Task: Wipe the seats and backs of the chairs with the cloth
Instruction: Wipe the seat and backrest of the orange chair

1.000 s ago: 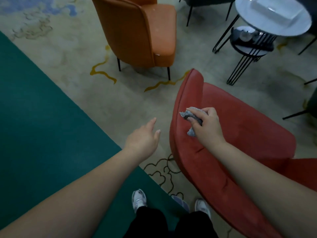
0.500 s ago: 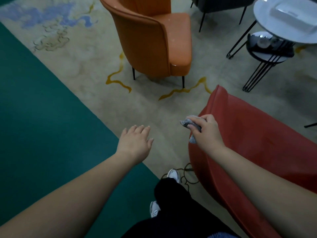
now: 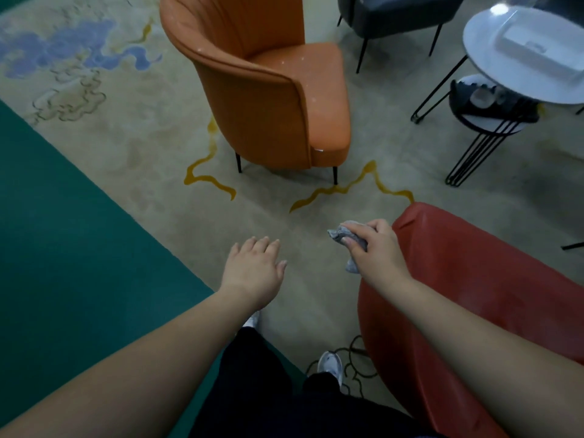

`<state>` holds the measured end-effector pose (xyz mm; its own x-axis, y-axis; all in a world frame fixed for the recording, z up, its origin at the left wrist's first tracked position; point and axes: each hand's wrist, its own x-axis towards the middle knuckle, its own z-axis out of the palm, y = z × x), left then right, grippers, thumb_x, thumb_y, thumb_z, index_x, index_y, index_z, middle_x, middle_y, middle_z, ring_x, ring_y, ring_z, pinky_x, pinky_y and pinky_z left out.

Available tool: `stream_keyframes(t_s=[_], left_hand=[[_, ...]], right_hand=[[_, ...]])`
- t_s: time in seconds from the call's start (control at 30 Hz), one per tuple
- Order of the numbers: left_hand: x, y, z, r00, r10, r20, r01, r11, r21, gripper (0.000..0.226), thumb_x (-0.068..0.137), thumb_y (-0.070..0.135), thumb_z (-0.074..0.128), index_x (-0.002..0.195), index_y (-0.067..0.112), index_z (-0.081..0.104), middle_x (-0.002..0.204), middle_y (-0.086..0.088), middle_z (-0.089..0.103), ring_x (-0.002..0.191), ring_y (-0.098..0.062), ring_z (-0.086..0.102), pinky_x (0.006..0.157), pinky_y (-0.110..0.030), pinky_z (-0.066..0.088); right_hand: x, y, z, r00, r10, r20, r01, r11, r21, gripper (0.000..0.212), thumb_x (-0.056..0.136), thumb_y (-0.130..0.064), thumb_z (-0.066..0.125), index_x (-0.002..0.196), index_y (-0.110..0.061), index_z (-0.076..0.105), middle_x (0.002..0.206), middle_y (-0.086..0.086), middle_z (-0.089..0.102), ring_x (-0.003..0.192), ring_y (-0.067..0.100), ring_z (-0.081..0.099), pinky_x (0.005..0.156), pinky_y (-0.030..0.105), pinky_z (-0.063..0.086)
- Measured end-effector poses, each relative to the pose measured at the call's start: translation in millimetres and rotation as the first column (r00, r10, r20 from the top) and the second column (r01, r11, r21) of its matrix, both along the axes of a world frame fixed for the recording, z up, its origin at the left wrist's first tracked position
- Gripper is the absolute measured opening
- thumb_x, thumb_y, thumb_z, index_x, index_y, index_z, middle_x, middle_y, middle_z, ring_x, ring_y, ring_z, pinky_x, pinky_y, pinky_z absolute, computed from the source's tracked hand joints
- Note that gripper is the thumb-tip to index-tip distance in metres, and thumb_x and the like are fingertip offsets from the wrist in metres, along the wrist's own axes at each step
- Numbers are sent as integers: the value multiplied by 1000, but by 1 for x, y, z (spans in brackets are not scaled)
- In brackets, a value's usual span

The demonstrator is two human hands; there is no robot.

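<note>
Walking from red chair (image 3: pixel 474 295) twd orange chair (image 3: pixel 268 99), cloth in hand.
R hand (image 3: pixel 376 251) is gripping the grey cloth (image 3: pixel 349 243), fingers clamped on it, now hanging off the red chair's left edge instead of on its back; L hand (image 3: pixel 252 267) is hovering, fingers apart, holding nothing. Orange chair is getting nearer, prob next to wipe.

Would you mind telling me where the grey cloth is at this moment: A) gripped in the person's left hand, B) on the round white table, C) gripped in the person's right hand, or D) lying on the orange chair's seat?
C: the right hand has its fingers curled round the grey cloth over the carpet, just left of the red chair, while the left hand is spread and holds nothing.
</note>
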<state>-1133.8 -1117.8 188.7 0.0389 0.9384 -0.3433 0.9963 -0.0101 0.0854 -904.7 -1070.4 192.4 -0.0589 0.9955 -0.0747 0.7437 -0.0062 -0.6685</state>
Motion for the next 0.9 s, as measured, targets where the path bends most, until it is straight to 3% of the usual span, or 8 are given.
stream_keyframes(t_s=[0.3, 0.43, 0.6, 0.77, 0.9], left_hand=[[-71, 145, 15, 972, -233, 6, 232, 971, 51, 57, 96, 51, 26, 148, 26, 27, 154, 3, 30, 142, -21, 24, 113, -42, 19], [-78, 200, 17, 951, -309, 11, 309, 951, 26, 57, 96, 52, 25, 148, 27, 26, 154, 4, 29, 142, -21, 23, 114, -42, 18], [-54, 266, 12, 925, -379, 36, 380, 925, -4, 56, 97, 51, 24, 148, 28, 24, 155, 5, 26, 144, -19, 19, 114, -41, 14], [-7, 340, 9, 902, -428, 52, 428, 904, 9, 55, 98, 48, 27, 148, 26, 26, 155, 4, 27, 143, -21, 20, 114, -42, 15], [31, 396, 10, 912, -406, 52, 407, 913, -2, 55, 98, 48, 27, 149, 28, 23, 156, 5, 25, 143, -20, 20, 114, -41, 16]], right_hand=[[-61, 96, 9, 977, -211, 24, 211, 977, 5, 28, 84, -21, 69, 113, -20, 70, 101, 9, 48, 101, 26, 52, 94, 33, 42], [-68, 126, 10, 945, -326, 26, 325, 946, 13, 28, 85, -24, 68, 113, -22, 70, 99, 2, 45, 102, 23, 50, 94, 32, 41], [-48, 168, 6, 911, -409, 49, 409, 912, 24, 28, 85, -28, 68, 113, -26, 70, 96, -3, 41, 99, 20, 50, 91, 31, 42], [-7, 233, -2, 890, -452, 63, 453, 891, 4, 30, 84, -29, 69, 113, -23, 70, 101, 0, 45, 103, 24, 52, 95, 39, 43], [35, 294, -2, 896, -443, 38, 444, 896, -24, 31, 85, -27, 68, 115, -19, 69, 102, 1, 44, 106, 24, 50, 98, 31, 39]])
